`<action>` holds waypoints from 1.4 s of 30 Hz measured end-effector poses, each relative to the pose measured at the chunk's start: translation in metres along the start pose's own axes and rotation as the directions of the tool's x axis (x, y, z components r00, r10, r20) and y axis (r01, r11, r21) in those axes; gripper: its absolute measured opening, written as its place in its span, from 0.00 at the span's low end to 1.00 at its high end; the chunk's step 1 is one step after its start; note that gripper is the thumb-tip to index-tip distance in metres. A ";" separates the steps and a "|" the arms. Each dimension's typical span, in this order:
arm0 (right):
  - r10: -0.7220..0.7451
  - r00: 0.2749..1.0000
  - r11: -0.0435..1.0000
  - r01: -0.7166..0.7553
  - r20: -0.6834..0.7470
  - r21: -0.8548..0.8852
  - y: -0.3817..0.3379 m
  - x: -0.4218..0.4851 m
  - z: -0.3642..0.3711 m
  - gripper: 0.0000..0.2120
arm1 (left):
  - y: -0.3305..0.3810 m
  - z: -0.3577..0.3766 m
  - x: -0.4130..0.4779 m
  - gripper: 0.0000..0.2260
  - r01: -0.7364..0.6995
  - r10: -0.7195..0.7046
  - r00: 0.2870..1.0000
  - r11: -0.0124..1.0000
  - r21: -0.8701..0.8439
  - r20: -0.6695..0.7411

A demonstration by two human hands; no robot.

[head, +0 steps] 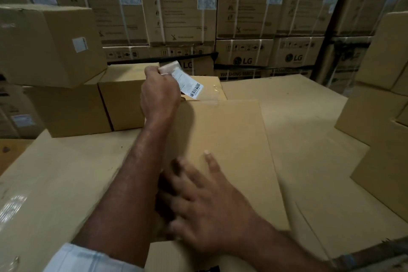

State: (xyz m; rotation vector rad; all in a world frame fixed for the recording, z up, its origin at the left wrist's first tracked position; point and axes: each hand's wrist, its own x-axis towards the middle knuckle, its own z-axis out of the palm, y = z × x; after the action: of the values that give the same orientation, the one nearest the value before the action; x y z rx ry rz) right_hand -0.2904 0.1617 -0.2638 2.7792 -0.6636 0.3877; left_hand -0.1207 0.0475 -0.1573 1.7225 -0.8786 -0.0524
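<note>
A plain brown carton (229, 139) lies in front of me on a wide cardboard surface. My left hand (160, 93) is stretched out over the carton's far edge and pinches a strip of clear tape with a white barcode label (189, 84) stuck to it. The strip hangs lifted off the carton. Spread, blurred fingers of my right hand (207, 203) press on the carton's near left part. Shiny tape (215, 93) remains at the carton's far edge.
Plain cartons (88, 106) stand at the left, with one tilted box (50, 44) on top of them. More plain cartons (379, 121) stand at the right. A wall of strapped LG appliance boxes (247, 17) closes the back. The flat cardboard surface (309, 128) spreads right of the carton.
</note>
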 end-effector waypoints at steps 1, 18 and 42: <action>-0.018 1.000 1.000 0.018 -0.008 -0.003 -0.003 -0.001 0.000 0.26 | -0.001 0.000 0.004 0.15 0.031 -0.024 0.998 0.990 -0.141 0.055; 0.870 0.464 0.461 -0.886 0.169 0.057 0.044 -0.020 -0.007 0.43 | -0.101 -0.122 -0.071 0.05 0.642 -0.127 0.655 0.613 -0.461 0.745; 0.985 -0.066 0.065 -0.722 -0.162 0.689 0.169 -0.125 -0.026 0.38 | 0.004 0.078 -0.082 0.06 0.638 0.171 0.442 0.630 -0.443 0.880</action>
State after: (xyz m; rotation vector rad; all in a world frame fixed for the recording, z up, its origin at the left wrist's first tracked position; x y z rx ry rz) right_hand -0.4826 0.0739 -0.2478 1.5604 -2.4028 1.8020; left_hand -0.2180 0.0305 -0.2140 0.8799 -1.0593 -1.4945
